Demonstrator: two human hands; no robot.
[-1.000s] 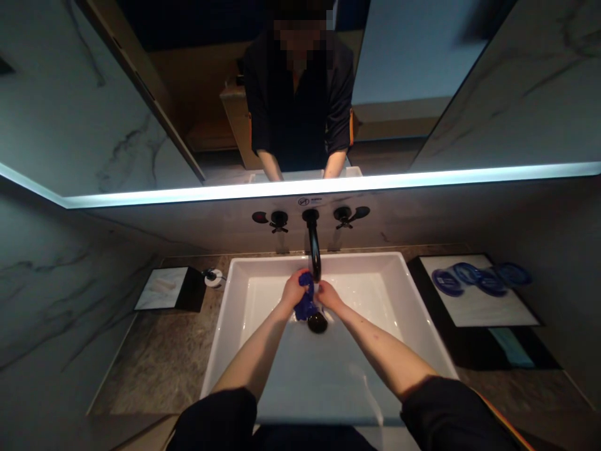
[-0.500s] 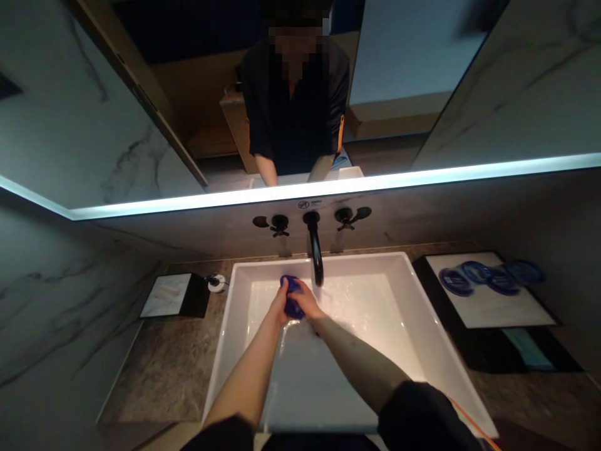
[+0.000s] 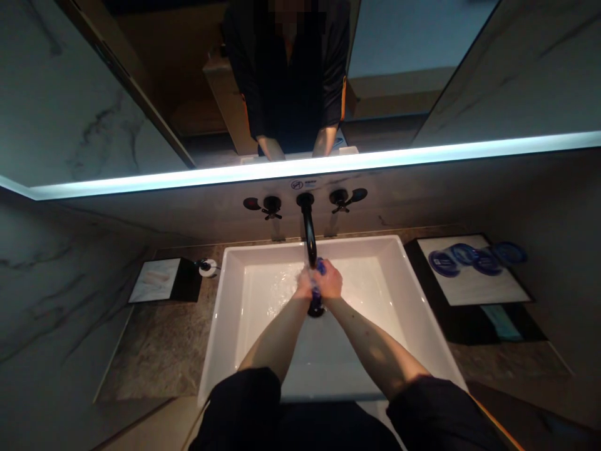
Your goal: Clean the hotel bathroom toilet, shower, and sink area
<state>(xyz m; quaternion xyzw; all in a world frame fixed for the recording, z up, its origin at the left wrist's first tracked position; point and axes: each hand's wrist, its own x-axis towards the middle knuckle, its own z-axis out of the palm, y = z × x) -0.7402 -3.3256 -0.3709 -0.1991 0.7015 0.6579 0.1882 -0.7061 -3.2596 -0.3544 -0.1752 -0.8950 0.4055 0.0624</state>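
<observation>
Two bare hands, the left hand (image 3: 305,284) and the right hand (image 3: 331,280), meet inside a white, rectangular ceramic basin (image 3: 416,307), with a soft, crumpled, deep-blue bundle (image 3: 316,293) between their palms. The right hand curls its fingers around the bundle, whose upper end pokes out past the fingertips. The left hand sits close against the bundle's left side; it is blurred, so how its fingers close cannot be told. The bundle's lower end shows between the wrists, next to a round, black drain cover (image 3: 316,311) on the near side of the grip; whether they touch is unclear. A slender, curved, black metal spout (image 3: 309,228) reaches toward the grip from beyond it. Left of the grip, glinting ripples (image 3: 280,285) mark the basin floor. Beyond the grip, two black, cross-shaped tap handles (image 3: 272,207) flank the spout. Well right of the grip, several blurred, round, blue objects (image 3: 463,254) lie on a pale-topped black box (image 3: 493,289).
</observation>
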